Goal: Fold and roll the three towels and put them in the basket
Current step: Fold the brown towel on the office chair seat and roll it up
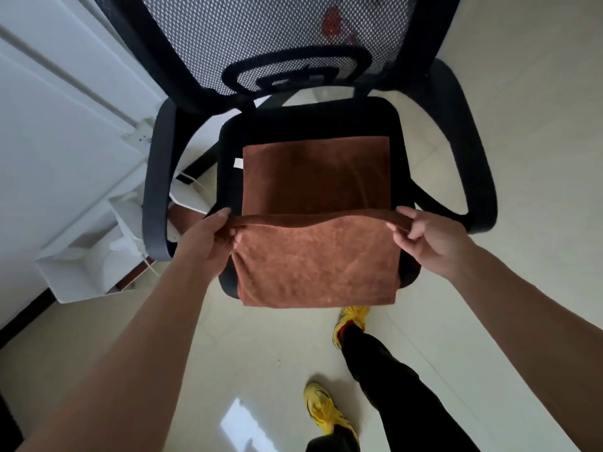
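A brown towel lies spread on the black seat of an office chair. Its near part is lifted and hangs down over the seat's front edge. My left hand pinches the lifted fold at its left end. At the right end of the same fold, my right hand grips the cloth. A small white label sticks out at the towel's far left corner. No other towels and no basket are in view.
The chair has a mesh back and curved black armrests on both sides. White boxes and furniture stand on the floor to the left. My legs and yellow shoes are on the pale tiled floor below the seat.
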